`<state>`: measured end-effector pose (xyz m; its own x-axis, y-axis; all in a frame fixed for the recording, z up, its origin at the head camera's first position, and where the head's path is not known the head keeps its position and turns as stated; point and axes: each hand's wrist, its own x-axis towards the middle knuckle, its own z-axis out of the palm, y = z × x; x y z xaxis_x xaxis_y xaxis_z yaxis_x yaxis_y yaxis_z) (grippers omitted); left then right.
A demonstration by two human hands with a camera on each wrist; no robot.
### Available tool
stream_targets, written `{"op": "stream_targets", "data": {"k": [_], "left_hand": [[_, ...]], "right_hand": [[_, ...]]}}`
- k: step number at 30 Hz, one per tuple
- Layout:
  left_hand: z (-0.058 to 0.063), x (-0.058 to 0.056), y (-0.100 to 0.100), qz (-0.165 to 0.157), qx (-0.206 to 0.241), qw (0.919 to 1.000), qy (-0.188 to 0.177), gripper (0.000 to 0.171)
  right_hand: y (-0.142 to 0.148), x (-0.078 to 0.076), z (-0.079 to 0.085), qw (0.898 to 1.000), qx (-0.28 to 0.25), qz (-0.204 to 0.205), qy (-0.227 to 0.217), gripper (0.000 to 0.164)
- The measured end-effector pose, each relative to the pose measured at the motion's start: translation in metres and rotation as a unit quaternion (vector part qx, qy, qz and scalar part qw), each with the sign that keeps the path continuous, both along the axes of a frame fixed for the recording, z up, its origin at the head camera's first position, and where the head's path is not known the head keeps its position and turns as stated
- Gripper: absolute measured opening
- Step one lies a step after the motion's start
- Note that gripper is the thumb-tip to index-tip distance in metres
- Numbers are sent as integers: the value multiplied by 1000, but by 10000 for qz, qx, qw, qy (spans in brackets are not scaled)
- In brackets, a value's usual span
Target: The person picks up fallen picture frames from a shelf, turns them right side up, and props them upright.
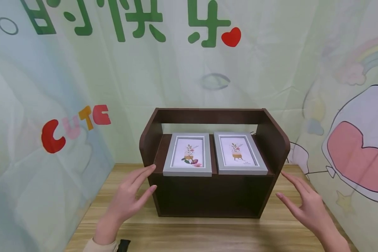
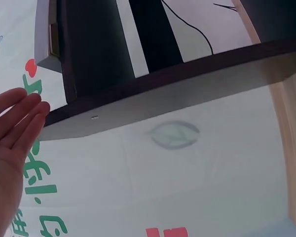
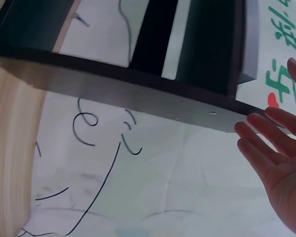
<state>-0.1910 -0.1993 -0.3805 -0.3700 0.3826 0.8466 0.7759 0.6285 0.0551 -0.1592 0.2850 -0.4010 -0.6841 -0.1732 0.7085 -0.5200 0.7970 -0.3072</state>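
Note:
A dark brown wooden desktop shelf [image 1: 209,196] stands on the table between the two hands. On its upper board lie two silver picture frames side by side. The left frame [image 1: 189,154] shows a plant print with a dark red flower, the right frame [image 1: 237,152] a potted plant. My left hand [image 1: 126,199] has its fingers extended, fingertips right at the shelf's left side panel. At the right side panel, my right hand [image 1: 310,210] reaches with straight fingers and thumb apart. Both wrist views show straight fingers beside the shelf's edge, holding nothing.
A light wood-grain table [image 1: 208,234] bears the shelf. Printed cloth walls [image 1: 182,73] with green characters close in behind and on both sides. Near the left wrist, a black strap [image 1: 124,245] shows at the sleeve. A thin dark cable [image 2: 190,24] runs behind the shelf.

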Motion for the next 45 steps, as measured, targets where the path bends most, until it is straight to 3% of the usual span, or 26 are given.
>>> {"op": "stream_targets", "data": {"k": [4,13,19,26,35,45], "left_hand": [[2,-2,6,33,-84,9999,-109,53],[7,-9,21,265,-193,9973,-651,50],[11,-16,33,456,-180,9947,-899,56],[16,-19,42,665,-113,9902,-1225,52],[31,-26,54,1012,289,9810,-1629,47],[45,-35,65,1316,719,9567,-2495,47]], "right_hand": [[-5,4,5,9998,-187,-76,-63,74],[-27,-6,16,9971,-369,472,467,69],[-48,-13,26,9987,-344,283,263,69],[-70,-24,37,9982,-381,290,369,62],[-94,-37,56,9950,-852,221,-465,49],[-121,-53,76,9854,-1073,425,-1252,49]]}}
